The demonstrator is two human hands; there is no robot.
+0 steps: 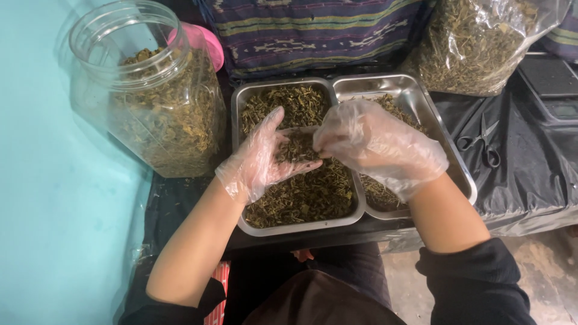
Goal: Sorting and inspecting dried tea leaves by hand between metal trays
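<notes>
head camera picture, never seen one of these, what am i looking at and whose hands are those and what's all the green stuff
The single picture comes from a camera worn on a person's head, looking down, so both hands are that person's own. Each wears a thin clear plastic glove. The left hand is cupped palm up with a small heap of dried leaves in it. The right hand pinches at that heap. Below them sit two steel trays side by side: the left tray is nearly full of the same dried leaves, the right tray holds less. Farther left stands a clear plastic jar of leaves, a clear bag of them lies at top right, and scissors rest on black sheeting.
</notes>
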